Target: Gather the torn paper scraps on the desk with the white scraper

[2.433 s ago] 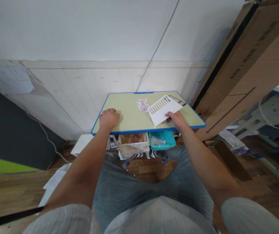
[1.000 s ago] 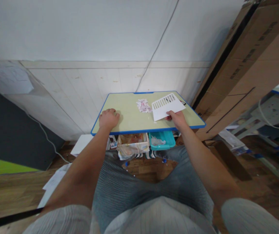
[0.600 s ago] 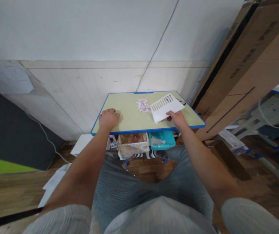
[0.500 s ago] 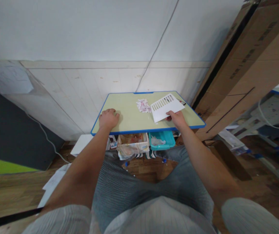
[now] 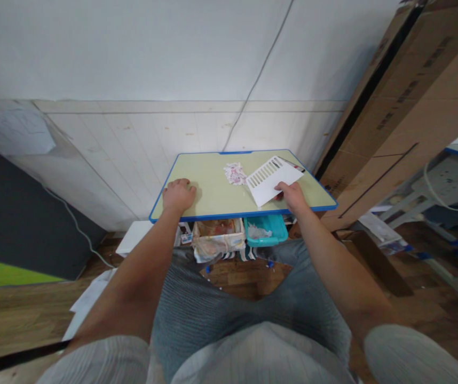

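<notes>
Right hand (image 5: 293, 195) pinching the slotted white paper sheet (image 5: 272, 180), left hand (image 5: 178, 194) fisted on the blue-rimmed yellow-green bench (image 5: 213, 205), holding nothing; imo grip the corner lightly w/o creasing.

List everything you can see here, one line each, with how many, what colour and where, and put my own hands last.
desk: one, pale yellow top with blue rim, against the wall.
slotted white card: one, white, over the desk's right part, held at its near edge.
paper scraps: one small pile, white with red, on the desk left of the card.
dark object: one, dark, mostly hidden behind the card; cannot tell what.
teal tray: one, under the desk, right.
white basket: one, under the desk, middle.
cardboard boxes: brown, leaning at right; number unclear.
cable: one, grey, on the wall.
left hand: fist resting on the desk's near left.
right hand: holding the card.
</notes>
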Motion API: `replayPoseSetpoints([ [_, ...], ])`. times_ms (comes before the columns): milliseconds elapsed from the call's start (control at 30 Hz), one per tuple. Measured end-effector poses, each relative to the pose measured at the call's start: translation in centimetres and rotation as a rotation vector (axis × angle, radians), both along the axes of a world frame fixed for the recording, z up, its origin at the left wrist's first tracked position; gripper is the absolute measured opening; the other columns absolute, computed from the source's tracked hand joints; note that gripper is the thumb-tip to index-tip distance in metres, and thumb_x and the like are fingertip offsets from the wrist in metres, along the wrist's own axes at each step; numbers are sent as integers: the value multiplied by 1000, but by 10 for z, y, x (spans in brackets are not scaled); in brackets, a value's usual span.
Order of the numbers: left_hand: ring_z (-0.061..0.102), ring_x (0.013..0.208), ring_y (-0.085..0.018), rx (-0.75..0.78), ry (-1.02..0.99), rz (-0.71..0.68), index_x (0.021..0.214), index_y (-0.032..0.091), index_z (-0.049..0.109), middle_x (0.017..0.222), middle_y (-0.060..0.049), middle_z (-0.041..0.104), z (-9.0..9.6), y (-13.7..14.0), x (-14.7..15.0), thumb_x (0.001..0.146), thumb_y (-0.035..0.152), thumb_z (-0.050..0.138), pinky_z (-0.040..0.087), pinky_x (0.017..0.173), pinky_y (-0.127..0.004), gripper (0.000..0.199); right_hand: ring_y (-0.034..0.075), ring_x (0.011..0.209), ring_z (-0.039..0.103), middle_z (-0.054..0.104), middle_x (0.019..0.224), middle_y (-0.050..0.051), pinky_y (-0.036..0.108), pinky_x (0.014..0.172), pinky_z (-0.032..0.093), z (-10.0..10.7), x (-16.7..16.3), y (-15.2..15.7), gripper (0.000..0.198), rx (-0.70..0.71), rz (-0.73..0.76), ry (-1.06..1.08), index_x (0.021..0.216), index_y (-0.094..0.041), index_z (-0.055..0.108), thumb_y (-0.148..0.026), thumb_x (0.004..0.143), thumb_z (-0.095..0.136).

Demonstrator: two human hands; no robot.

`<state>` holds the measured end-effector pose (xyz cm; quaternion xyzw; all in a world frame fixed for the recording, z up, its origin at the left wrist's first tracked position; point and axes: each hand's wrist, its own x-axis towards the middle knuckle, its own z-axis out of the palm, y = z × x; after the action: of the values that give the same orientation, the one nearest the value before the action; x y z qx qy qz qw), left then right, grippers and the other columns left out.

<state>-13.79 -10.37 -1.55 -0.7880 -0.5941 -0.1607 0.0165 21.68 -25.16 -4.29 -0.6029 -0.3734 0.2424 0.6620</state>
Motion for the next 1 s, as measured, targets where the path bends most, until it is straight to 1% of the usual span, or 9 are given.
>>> replayPoseSetpoints([
  [200,65,148,-42,2,-4,1,150,14,75,158,-24,72,1,-2,0,109,38,48,52,121,-55,55,18,47,54,63,53,-2,30,46,45,3,-3,0,11,9,-44,30,67,-26,60,-32,62,68],
  [400,64,149,-44,4,-5,-2,150,12,75,158,-25,72,-1,0,0,109,40,48,51,123,-58,56,19,49,57,64,53,0,32,48,49,-4,-3,-18,14,14,-73,26,67,-25,64,-38,64,69],
  [600,63,150,-42,-4,1,-1,150,14,75,160,-24,71,1,0,0,109,39,47,50,123,-57,56,20,51,59,67,54,1,32,52,51,-7,-3,-27,17,-10,-56,-14,64,-25,65,-41,65,70],
  [800,62,151,-42,-11,-2,4,151,16,74,160,-23,71,1,-1,-1,110,41,46,49,125,-55,55,20,52,58,65,54,0,33,52,50,-4,-4,-30,14,-26,-5,-40,63,-26,64,-38,68,70],
  [900,63,150,-43,-10,-5,0,151,15,74,160,-24,71,1,0,-1,109,41,46,50,123,-56,56,21,53,58,65,54,1,33,54,51,-3,-4,-32,13,-34,-7,-47,64,-27,63,-37,70,69],
  [1000,62,149,-42,-8,1,1,151,15,75,160,-23,71,1,0,-1,109,41,46,50,123,-55,57,21,53,57,66,54,1,33,54,50,-3,-5,-33,14,-27,-6,-49,62,-26,63,-36,69,69],
])
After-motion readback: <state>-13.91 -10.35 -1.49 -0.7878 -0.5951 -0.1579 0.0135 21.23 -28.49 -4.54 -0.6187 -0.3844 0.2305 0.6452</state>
